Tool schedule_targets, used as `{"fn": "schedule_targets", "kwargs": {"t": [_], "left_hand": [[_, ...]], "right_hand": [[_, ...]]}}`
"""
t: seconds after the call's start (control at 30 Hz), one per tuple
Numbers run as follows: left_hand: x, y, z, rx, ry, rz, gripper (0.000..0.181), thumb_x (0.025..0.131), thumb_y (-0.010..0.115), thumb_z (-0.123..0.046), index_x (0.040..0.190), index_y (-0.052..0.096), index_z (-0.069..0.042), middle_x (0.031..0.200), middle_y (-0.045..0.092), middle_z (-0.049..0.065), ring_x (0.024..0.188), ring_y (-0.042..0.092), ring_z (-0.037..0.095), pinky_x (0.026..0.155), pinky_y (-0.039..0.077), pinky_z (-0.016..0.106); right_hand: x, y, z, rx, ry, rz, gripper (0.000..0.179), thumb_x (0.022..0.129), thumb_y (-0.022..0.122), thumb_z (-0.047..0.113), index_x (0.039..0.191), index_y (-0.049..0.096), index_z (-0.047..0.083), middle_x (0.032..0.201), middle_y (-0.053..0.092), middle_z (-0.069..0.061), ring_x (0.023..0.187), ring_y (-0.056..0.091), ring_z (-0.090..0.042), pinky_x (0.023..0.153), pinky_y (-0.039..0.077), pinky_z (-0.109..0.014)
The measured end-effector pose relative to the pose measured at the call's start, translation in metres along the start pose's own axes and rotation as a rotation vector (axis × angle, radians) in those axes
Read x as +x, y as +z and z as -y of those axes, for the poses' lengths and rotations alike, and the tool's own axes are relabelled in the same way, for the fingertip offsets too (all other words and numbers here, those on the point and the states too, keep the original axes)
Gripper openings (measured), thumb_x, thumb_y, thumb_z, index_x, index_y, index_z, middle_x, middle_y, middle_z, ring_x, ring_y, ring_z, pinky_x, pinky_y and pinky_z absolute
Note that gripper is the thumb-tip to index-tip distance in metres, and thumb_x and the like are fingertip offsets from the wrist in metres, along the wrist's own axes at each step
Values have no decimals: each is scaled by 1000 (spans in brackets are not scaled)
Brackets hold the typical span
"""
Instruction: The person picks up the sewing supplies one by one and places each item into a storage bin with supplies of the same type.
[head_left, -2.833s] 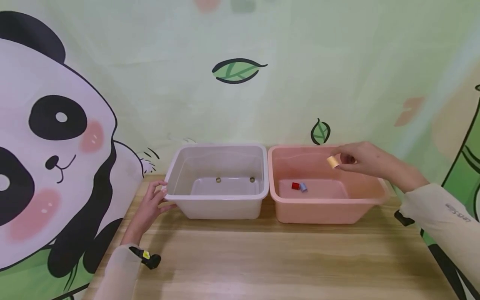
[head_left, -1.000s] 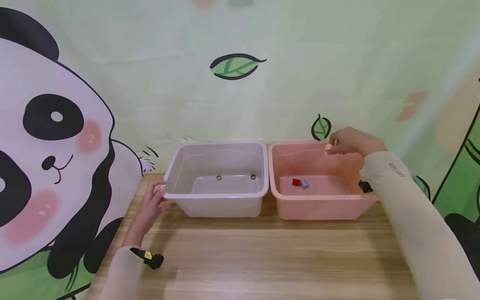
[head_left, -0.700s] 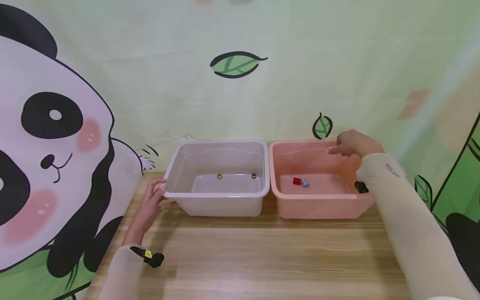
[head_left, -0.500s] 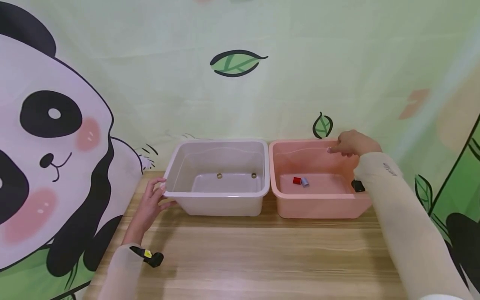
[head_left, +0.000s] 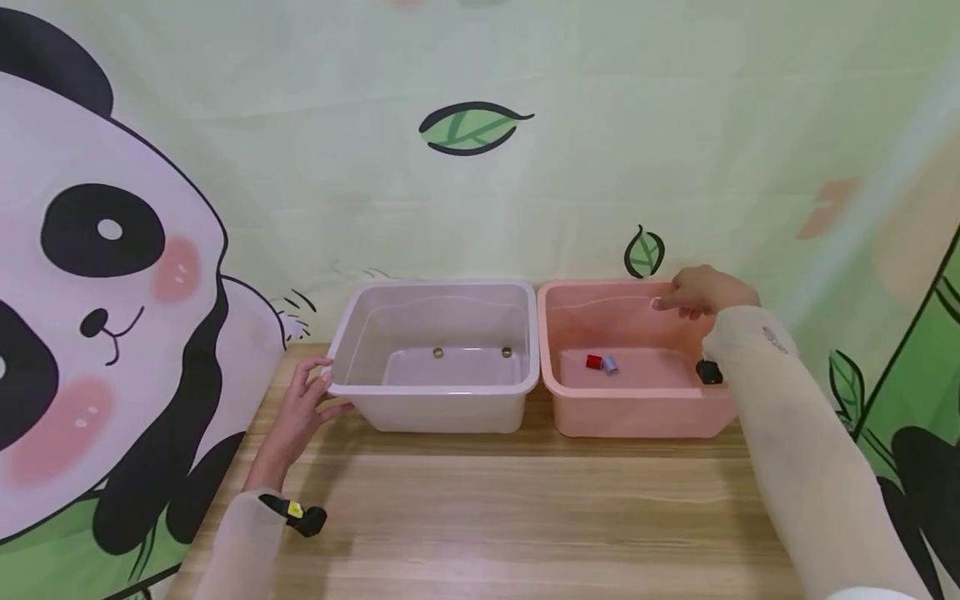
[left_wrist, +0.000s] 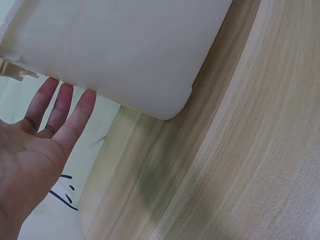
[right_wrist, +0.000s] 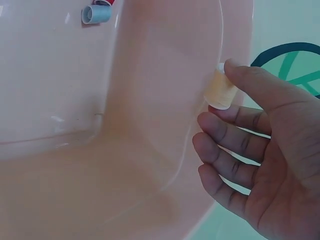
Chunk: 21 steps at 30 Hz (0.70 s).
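In the right wrist view a small spool of pale yellow thread (right_wrist: 221,91) is pinched between the thumb and index finger of my right hand (right_wrist: 270,135). In the head view that right hand (head_left: 705,292) hovers over the back right of the pink tub (head_left: 637,414), and the spool is hidden behind the fingers. A red spool (head_left: 593,362) and a light blue spool (head_left: 610,366) lie together on this tub's floor. My left hand (head_left: 296,421) touches the left side of the white tub (head_left: 450,410); in the left wrist view, fairly straight fingers rest against its wall (left_wrist: 125,55).
Two small gold ring-like pieces, one on the left (head_left: 438,353) and one on the right (head_left: 507,352), lie inside the white tub. Both tubs stand side by side on a wooden table (head_left: 480,517), against a printed panda backdrop (head_left: 337,167).
My right hand has moved left and farther over the pink tub with the yellow spool, then dipped slightly. My left hand has stayed at the white tub.
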<state>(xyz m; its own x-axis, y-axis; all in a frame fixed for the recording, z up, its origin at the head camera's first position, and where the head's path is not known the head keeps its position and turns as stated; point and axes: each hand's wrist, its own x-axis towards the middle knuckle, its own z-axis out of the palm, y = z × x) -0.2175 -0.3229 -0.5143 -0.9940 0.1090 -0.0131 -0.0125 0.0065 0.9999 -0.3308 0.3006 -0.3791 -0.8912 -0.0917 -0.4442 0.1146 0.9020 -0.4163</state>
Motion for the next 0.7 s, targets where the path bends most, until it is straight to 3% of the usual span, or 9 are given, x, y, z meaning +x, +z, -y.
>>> {"fn": "schedule_targets", "kwargs": {"t": [0.3, 0.5, 0.7], "left_hand": [[-1, -2, 1, -26, 15, -5, 26, 109, 47, -33, 134, 39, -30, 146, 35, 6, 109, 62, 13, 99, 53, 53], [0, 0, -1, -4, 8, -5, 27, 108, 48, -37, 133, 40, -31, 153, 30, 11, 111, 61, 13, 101, 51, 55], [1, -1, 2, -10, -2, -18, 25, 108, 48, -37, 131, 40, -33, 152, 30, 11, 111, 61, 13, 103, 48, 58]], "right_hand": [[8, 7, -2, 45, -9, 28, 75, 92, 68, 56, 135, 50, -2, 120, 57, -22, 109, 53, -39, 80, 52, -41], [12, 11, -1, 58, -18, 17, 78, 90, 68, 59, 135, 50, -1, 122, 56, -23, 110, 53, -40, 79, 53, -41], [11, 12, 3, 46, -28, 59, 81, 92, 66, 60, 142, 46, 0, 128, 56, -25, 115, 53, -40, 88, 53, -48]]}}
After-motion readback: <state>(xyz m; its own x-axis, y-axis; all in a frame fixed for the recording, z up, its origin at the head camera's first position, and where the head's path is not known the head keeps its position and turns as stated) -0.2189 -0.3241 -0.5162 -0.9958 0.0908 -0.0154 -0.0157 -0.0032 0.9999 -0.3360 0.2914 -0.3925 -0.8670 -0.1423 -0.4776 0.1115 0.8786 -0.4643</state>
